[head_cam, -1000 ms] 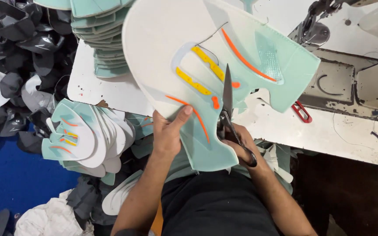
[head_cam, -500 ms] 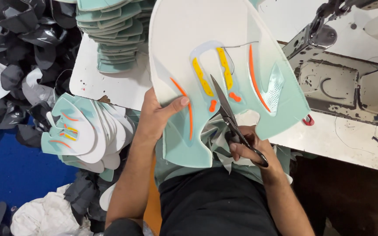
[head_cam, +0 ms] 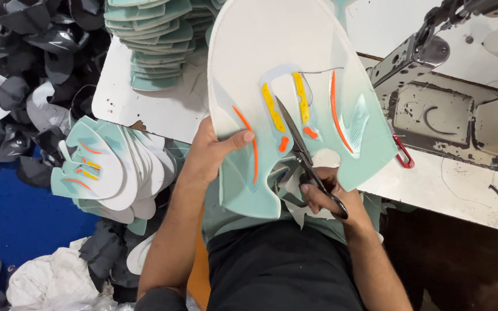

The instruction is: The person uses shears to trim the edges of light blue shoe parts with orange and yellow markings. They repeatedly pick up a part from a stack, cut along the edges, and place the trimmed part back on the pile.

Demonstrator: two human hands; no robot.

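A large flat shoe-upper panel, white and mint green with yellow and orange stripes, is held up over the edge of a white worktable, filling the centre of the view; the left hand pinches its lower edge at eight o'clock, thumb lying across the front; the right hand, at five o'clock, is closed through the handles of black scissors, blades resting on the panel; a sewing machine sits at two o'clock; stacked mint panels at eleven o'clock.
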